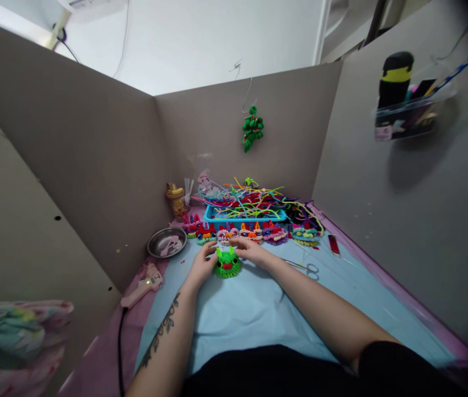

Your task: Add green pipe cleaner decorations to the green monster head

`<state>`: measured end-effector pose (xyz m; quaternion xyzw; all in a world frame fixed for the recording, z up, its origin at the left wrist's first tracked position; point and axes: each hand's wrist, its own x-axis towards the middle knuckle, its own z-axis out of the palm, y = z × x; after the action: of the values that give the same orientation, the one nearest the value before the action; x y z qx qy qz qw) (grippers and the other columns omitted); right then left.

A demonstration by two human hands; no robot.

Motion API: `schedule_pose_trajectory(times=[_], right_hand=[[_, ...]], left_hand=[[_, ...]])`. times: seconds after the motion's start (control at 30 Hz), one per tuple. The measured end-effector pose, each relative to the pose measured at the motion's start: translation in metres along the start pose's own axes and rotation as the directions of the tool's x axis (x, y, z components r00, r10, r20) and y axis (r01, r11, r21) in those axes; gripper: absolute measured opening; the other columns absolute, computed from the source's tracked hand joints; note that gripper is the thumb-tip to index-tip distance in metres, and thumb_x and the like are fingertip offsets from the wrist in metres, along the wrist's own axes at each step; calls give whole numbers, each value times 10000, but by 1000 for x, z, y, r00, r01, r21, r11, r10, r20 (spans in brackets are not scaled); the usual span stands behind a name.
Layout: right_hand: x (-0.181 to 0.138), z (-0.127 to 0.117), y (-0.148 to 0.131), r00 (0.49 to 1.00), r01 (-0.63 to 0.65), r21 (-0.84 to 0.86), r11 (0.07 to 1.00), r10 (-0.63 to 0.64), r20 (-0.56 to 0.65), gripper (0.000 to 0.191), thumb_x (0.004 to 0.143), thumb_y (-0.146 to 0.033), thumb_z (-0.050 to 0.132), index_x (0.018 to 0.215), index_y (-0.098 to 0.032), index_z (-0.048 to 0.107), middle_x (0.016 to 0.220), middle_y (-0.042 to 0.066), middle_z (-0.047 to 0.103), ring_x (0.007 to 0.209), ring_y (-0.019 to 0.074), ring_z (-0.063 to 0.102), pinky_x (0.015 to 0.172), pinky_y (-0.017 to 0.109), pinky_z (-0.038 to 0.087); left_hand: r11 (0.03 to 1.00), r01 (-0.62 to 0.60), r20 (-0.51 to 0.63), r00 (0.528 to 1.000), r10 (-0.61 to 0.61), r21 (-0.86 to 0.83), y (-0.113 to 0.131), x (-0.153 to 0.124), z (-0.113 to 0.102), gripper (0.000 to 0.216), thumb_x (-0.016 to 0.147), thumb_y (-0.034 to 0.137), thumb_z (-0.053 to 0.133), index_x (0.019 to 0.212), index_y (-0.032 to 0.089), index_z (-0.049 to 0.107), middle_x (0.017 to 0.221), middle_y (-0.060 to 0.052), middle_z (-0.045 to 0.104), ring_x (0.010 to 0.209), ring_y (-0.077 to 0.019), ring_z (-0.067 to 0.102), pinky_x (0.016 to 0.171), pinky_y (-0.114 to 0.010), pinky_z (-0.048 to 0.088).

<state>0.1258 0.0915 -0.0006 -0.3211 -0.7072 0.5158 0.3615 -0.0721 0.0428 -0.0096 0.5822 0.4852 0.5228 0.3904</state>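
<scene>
1. Cardboard walls box in the desk on three sides, and a blue mat [258, 314] covers most of it, with a pink cover showing along the edges.
2. Head view, only one there is: green figure [227, 264] made of fuzzy wire sits on the mat, middle of the desk, just near of a row of finished pieces [254, 234].
3. Left hand [202, 266] is on the figure's left side, fingers curled round it and holding it.
4. Right hand [253, 250] comes in from the right, fingertips touching the figure's far top edge. Can't tell if they're pinching anything, it's too small.
5. Far behind the row there's a blue tray [217, 216] heaped with coloured wires.
6. Left side: steel bowl [166, 242] by the wall, and a pink glue gun [141, 290] nearer, off the mat.
7. Right of the hands, scissors [306, 268] lie flat on the mat.
8. Green ornament [252, 129] hangs on the far wall, and a clear bin [409, 117] is stuck on the right wall.
</scene>
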Motion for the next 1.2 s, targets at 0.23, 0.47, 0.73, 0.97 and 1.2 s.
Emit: schedule_pose_trajectory(times=[0.23, 0.47, 0.73, 0.97, 1.2], right_hand=[[4, 4, 7, 994, 89, 52, 995, -93, 63, 391, 695, -234, 607, 1078, -162, 591, 995, 65, 624, 871, 178, 564, 765, 313, 438], [4, 3, 11, 995, 95, -25, 995, -95, -7, 308, 663, -131, 581, 971, -147, 580, 843, 21, 585, 768, 134, 544, 709, 271, 430], [5, 2, 12, 989, 139, -115, 984, -143, -23, 255, 667, -157, 596, 921, -143, 585, 833, 19, 587, 762, 136, 544, 715, 275, 428], [5, 2, 12, 991, 128, -80, 989, -130, -18, 292, 677, -171, 595, 968, -144, 603, 890, 43, 613, 802, 154, 557, 729, 286, 434], [2, 2, 10, 995, 71, 105, 992, -78, 61, 443, 714, -214, 582, 1149, -157, 530, 958, 66, 614, 840, 165, 560, 700, 274, 439]], left_hand=[[993, -25, 34, 999, 21, 112, 1, -1, -1, 357, 693, 175, 555, 1047, 147, 587, 1026, -108, 652, 1012, -249, 578, 789, -343, 471], [990, -18, 7, 1000, 17, 141, -2, 0, -1, 355, 682, 168, 563, 1034, 150, 605, 1032, -95, 653, 983, -235, 589, 784, -332, 480], [986, -21, -2, 1000, 21, 168, -5, 1, 0, 346, 681, 154, 556, 1023, 149, 608, 1010, -89, 661, 959, -224, 599, 783, -327, 485], [994, -13, 1, 1000, 13, 108, -4, 1, 0, 378, 675, 157, 551, 1051, 146, 586, 970, -93, 665, 950, -230, 600, 779, -338, 482], [1000, -10, 13, 1000, 9, 17, -4, 3, 1, 419, 718, 187, 528, 1136, 167, 533, 1045, -95, 636, 1021, -217, 569, 845, -333, 448]])
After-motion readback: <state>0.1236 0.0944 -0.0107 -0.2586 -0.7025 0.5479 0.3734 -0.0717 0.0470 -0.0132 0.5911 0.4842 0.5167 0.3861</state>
